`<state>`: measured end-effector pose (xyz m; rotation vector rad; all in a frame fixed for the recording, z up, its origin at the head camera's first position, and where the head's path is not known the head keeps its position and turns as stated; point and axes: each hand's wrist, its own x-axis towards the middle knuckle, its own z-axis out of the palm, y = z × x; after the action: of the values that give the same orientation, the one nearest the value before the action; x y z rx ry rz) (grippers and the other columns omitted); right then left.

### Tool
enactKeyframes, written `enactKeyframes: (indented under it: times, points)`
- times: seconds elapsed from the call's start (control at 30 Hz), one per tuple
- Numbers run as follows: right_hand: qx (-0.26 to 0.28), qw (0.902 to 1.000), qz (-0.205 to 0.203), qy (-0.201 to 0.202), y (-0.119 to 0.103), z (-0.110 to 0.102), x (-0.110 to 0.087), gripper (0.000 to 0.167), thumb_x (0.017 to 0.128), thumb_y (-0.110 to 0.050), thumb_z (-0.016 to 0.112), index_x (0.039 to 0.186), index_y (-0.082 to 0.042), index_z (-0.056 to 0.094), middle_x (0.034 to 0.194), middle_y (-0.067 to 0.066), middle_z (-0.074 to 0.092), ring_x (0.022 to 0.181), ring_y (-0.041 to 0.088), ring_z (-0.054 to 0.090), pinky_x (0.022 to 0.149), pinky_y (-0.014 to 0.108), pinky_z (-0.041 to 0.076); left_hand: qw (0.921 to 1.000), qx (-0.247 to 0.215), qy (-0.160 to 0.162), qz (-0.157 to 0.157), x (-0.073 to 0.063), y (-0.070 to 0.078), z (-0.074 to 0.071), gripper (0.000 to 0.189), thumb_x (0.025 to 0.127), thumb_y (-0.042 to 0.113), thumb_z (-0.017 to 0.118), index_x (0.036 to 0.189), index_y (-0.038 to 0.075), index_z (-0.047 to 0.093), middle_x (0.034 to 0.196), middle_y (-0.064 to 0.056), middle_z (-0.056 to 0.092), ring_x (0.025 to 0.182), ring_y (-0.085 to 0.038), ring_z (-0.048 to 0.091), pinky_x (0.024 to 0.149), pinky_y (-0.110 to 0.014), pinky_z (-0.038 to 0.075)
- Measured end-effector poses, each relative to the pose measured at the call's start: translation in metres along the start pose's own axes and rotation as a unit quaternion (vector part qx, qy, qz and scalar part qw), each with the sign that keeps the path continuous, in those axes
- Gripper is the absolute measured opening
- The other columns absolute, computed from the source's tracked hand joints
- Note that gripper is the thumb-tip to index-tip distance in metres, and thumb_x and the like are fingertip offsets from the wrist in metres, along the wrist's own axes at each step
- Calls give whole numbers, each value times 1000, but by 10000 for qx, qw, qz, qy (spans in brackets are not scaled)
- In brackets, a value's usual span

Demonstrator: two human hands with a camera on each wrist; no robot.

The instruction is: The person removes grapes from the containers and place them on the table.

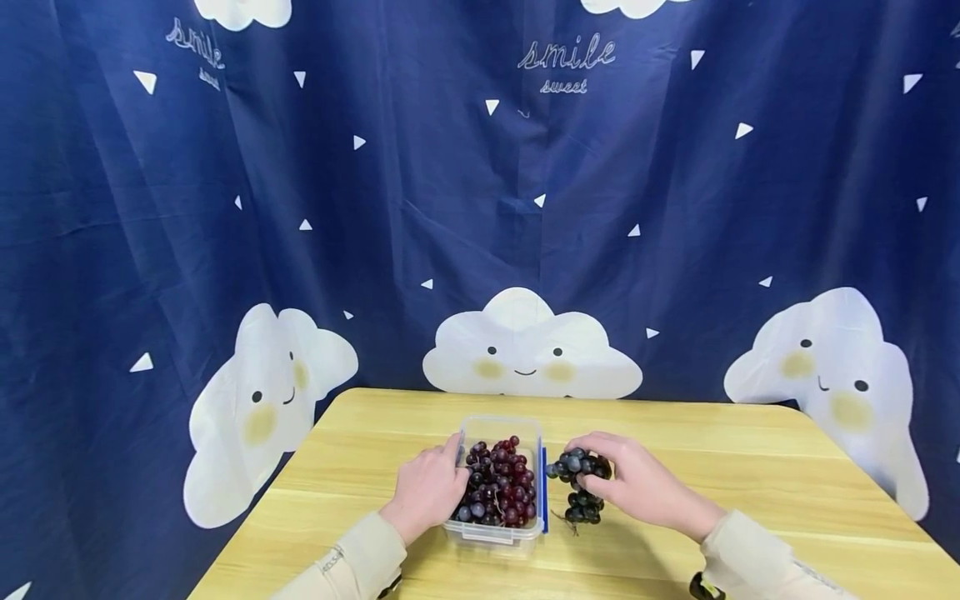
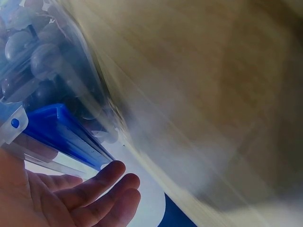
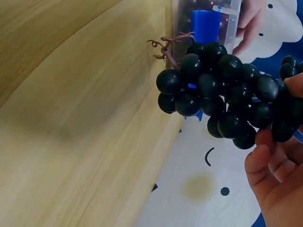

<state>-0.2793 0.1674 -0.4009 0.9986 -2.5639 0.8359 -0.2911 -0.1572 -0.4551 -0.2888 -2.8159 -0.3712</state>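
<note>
A clear plastic container (image 1: 491, 537) with blue clip flaps (image 2: 61, 135) holds bunches of red and dark grapes (image 1: 498, 487). On its left side my left hand (image 1: 429, 487) grips the wall, thumb at the rim; the left wrist view shows the other fingers (image 2: 97, 182) outside, beside a blue flap. Just right of the container, my right hand (image 1: 633, 479) holds a bunch of black grapes (image 3: 232, 94) between thumb and fingers. The bunch hangs down above the table, its curly brown stem (image 3: 166, 51) at the lower end.
The light wooden table (image 1: 360, 450) extends around the container on all sides. Behind its far edge hangs a dark blue curtain (image 1: 465, 225) printed with white clouds. A blue side flap (image 1: 545, 492) hangs down between the container and the held bunch.
</note>
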Motion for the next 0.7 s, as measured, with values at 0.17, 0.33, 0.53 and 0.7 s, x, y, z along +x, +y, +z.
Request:
enactKeyframes:
  times: [0.17, 0.33, 0.53, 0.7]
  points:
    - [85, 9998, -154, -72, -3, -5, -2, 36, 87, -17, 74, 121, -27, 67, 119, -15, 68, 109, 7, 64, 94, 40, 55, 10000, 35, 53, 5, 1, 0, 0, 57, 95, 30, 57, 148, 10, 48, 90, -7, 69, 76, -24, 65, 56, -40, 49]
    - [170, 9997, -58, -185, -2, -6, -5, 36, 88, -19, 73, 123, -28, 67, 121, -13, 68, 111, 8, 64, 96, 42, 54, 10000, 22, 46, -1, 1, 0, 1, 56, 95, 30, 58, 146, 9, 50, 88, -6, 68, 74, -23, 64, 56, -40, 49]
    - [156, 9993, 182, -271, 6, -2, -2, 35, 91, -23, 71, 125, -21, 67, 126, -3, 69, 109, 12, 65, 97, 47, 53, 10000, -9, 42, 26, 1, 1, 1, 55, 95, 29, 58, 145, 8, 51, 88, -7, 68, 74, -23, 64, 55, -40, 49]
    - [206, 9983, 450, -294, 13, 1, 4, 34, 92, -26, 70, 125, -20, 68, 126, -1, 69, 91, 3, 60, 92, 40, 53, 10000, -2, 56, 37, 1, 1, 1, 55, 95, 29, 57, 145, 8, 51, 89, -7, 69, 74, -23, 64, 55, -41, 49]
